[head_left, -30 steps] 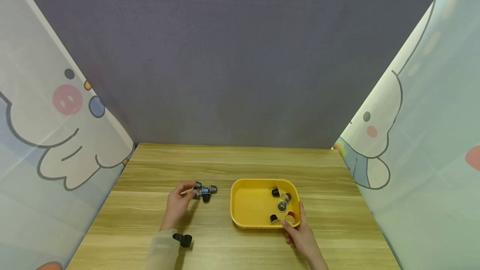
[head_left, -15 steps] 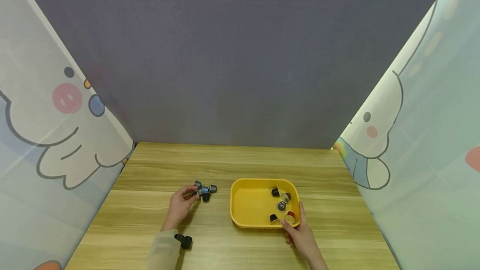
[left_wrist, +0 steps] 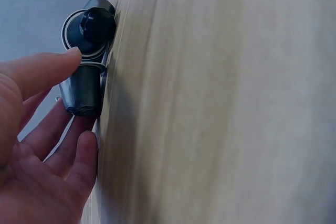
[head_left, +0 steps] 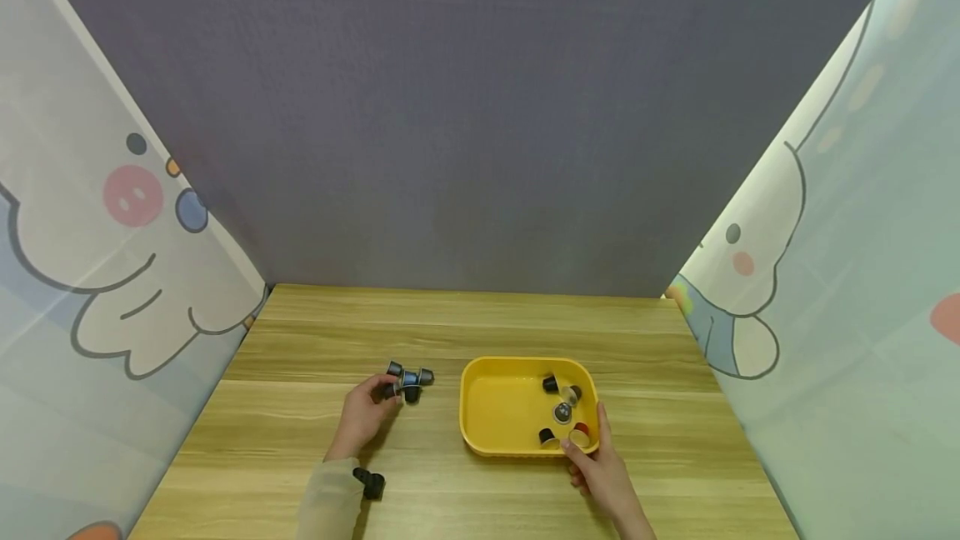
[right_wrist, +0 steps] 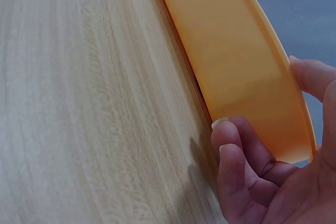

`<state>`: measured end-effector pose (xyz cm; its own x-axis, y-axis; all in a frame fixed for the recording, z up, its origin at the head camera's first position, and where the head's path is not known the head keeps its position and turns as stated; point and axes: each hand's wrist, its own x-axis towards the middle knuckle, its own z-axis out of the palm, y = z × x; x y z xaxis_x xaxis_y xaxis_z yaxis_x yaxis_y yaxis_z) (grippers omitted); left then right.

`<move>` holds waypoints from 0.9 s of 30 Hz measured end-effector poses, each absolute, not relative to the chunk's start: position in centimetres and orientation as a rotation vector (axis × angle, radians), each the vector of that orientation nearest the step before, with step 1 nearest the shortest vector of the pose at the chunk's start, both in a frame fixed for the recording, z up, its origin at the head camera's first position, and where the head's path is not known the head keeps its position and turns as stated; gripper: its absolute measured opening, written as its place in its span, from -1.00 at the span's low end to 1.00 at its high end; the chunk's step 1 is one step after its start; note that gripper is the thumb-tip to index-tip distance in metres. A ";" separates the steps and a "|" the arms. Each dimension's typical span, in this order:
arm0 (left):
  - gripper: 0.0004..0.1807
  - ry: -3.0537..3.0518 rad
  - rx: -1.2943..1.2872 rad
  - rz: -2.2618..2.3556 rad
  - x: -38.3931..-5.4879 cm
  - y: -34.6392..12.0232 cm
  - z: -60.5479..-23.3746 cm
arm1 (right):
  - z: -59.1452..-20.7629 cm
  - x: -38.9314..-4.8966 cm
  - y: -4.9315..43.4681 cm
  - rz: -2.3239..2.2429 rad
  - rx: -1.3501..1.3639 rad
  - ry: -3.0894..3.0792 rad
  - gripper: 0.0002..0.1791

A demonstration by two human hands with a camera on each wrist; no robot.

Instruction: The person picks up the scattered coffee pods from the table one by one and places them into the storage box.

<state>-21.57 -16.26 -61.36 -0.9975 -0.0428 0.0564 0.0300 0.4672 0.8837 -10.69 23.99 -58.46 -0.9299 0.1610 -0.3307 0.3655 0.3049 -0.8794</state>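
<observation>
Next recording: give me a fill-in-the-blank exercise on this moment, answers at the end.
1. The tray is coloured ____.
2. The right hand grips its ____ right corner (near or far).
3. The left hand holds a dark capsule ____ the tray (inside or outside).
4. The brightest-coloured capsule inside the tray is ____.

Missing words: yellow; near; outside; red.

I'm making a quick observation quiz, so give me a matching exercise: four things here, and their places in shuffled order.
1. Left hand
2. Right hand
3. Yellow tray
4. Red coffee capsule

A. Inside the tray
B. Around a dark coffee capsule
C. On the wooden table
D. Holding the tray's corner

Pairs: 1-B, 2-D, 3-C, 4-A.
</observation>
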 end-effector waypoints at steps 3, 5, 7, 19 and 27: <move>-0.68 -2.667 0.014 -1.561 -21.6 -16.3 -61.3 | -58.5 -10.7 24.0 -1.685 0.490 2.388 0.15; -0.67 -2.679 0.005 -1.550 -21.6 -16.3 -61.3 | -58.5 -10.7 24.0 -1.687 0.491 2.387 0.15; -0.66 -2.678 0.002 -1.548 -21.6 -16.3 -61.3 | -58.5 -10.7 24.0 -1.688 0.491 2.388 0.15; -0.65 -2.618 0.007 -1.551 -21.7 -16.4 -61.5 | -58.5 -10.8 24.0 -1.684 0.488 2.390 0.14; -0.63 -2.555 0.029 -1.625 -21.8 -16.3 -61.3 | -58.6 -10.7 24.1 -1.681 0.464 2.398 0.14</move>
<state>-21.81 -16.30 -61.25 -0.9934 -0.0769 0.0854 0.0448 0.4255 0.9039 -10.75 24.13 -58.59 -0.9359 0.1518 -0.3178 0.3505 0.3137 -0.8825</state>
